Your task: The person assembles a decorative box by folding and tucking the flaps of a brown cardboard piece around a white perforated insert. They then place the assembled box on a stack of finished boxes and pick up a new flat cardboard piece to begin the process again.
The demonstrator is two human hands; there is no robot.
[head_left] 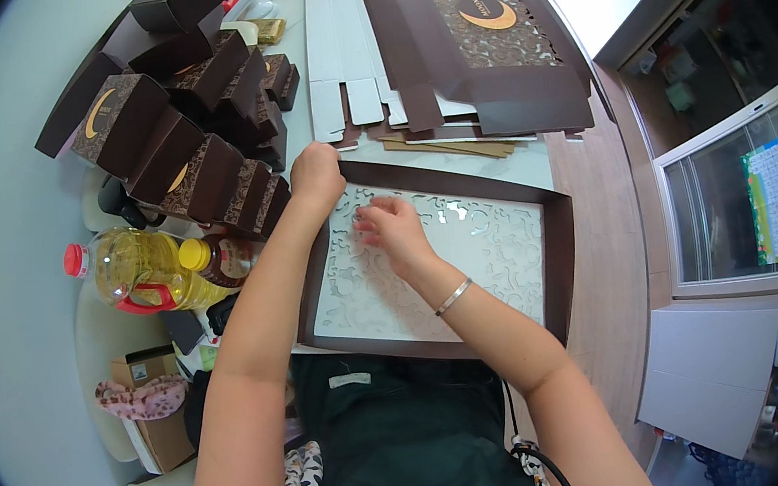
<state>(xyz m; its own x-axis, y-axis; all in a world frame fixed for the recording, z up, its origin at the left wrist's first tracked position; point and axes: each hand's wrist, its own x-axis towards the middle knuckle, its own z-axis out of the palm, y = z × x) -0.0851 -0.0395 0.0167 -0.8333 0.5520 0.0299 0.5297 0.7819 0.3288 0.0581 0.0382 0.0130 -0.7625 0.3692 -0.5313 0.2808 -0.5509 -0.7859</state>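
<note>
In front of me lies a shallow dark brown cardboard box lid [561, 262], inside facing up. Its white inner panel [451, 279] has a cut-out lacy pattern. My left hand [318, 182] is closed on the lid's far left corner, its fingertips partly hidden. Over the left part of the white panel hovers my right hand [396, 233], fingers loosely bent and apart, with nothing visible in them. Whether its fingertips touch the panel I cannot tell.
Flat dark brown box blanks [449, 92] with a gold crescent are stacked beyond the lid. Folded brown boxes [194, 174] pile up at the far left. Nearer stand a yellow oil bottle [137, 267] and a dark bottle with a yellow cap [233, 259].
</note>
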